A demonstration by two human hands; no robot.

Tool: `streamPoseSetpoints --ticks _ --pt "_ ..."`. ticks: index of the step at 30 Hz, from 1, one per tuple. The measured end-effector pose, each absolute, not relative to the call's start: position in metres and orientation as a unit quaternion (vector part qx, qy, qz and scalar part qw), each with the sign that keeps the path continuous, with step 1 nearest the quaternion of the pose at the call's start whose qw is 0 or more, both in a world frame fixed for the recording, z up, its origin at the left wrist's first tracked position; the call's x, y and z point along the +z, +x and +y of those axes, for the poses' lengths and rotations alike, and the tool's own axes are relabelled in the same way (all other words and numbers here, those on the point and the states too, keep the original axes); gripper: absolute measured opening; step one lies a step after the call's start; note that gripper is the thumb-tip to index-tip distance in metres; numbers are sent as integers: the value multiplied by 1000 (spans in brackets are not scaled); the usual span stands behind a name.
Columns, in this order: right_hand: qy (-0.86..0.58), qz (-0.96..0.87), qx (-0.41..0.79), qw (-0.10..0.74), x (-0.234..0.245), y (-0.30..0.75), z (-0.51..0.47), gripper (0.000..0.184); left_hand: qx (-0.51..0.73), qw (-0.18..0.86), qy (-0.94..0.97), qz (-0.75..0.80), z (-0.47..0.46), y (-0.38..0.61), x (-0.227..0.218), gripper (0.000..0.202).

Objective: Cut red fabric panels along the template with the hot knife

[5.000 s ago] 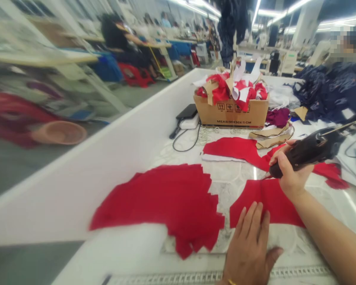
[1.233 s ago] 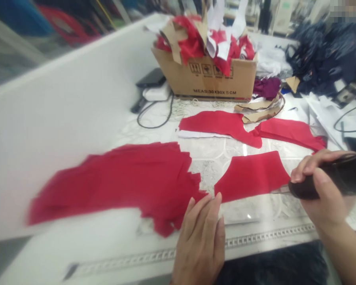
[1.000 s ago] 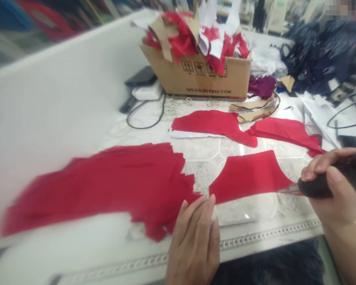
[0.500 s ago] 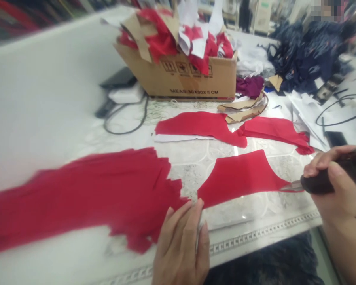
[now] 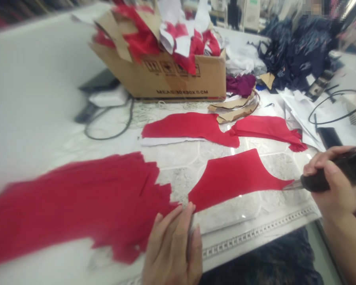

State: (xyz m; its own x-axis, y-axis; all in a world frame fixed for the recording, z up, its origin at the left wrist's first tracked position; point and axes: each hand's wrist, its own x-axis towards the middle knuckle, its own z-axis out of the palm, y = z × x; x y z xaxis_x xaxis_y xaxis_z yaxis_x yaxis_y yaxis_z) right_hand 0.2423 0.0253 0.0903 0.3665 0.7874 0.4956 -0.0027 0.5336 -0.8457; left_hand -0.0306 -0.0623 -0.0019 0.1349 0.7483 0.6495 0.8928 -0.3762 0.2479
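A cut red fabric piece [image 5: 228, 180] with curved sides lies flat on the table [image 5: 219, 219]. At its lower left corner rest the fingertips of my left hand [image 5: 175, 245], fingers stretched out, the hand also touching the edge of a larger layered red fabric stack [image 5: 91, 206]. My right hand [image 5: 336, 190] is closed around a black-handled tool [image 5: 317, 181] with a narrow pointed metal tip. That tip meets the thin right point of the cut piece. The tool's rear runs out of view at the right edge.
Behind are two more red fabric pieces [image 5: 180, 126] [image 5: 261, 128] and brown paper strips [image 5: 234, 109]. A cardboard box [image 5: 178, 85] of scraps stands at the back. Dark garments [image 5: 302, 55], white papers [image 5: 302, 111] and cables [image 5: 108, 138] lie around. A measuring tape [image 5: 255, 233] runs along the front edge.
The whole view has shifted, so the table things appear further left. Both hands keep their places at the cut piece, the tool tip still at its right point.
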Motion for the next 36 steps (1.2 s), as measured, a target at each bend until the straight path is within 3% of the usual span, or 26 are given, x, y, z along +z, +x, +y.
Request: streamPoseSetpoints --ticks 8,15,20,28,33,36 --pt "-408 -490 270 721 89 248 22 26 -354 100 -755 -543 -60 -32 1 67" --pt "-432 -477 222 733 88 258 22 34 -272 158 -799 -512 -50 -49 21 30" --pt "-513 -500 158 680 85 265 15 38 -242 185 -794 -527 -31 -58 28 24" --pt "-606 -545 151 560 67 290 12 64 -120 156 -821 -536 -2 -61 34 20" --pt "-676 -637 156 337 53 310 14 69 -88 116 -821 -552 9 -58 37 11" --pt "-668 -692 166 218 41 318 14 58 -72 59 -819 -567 10 -50 37 10"
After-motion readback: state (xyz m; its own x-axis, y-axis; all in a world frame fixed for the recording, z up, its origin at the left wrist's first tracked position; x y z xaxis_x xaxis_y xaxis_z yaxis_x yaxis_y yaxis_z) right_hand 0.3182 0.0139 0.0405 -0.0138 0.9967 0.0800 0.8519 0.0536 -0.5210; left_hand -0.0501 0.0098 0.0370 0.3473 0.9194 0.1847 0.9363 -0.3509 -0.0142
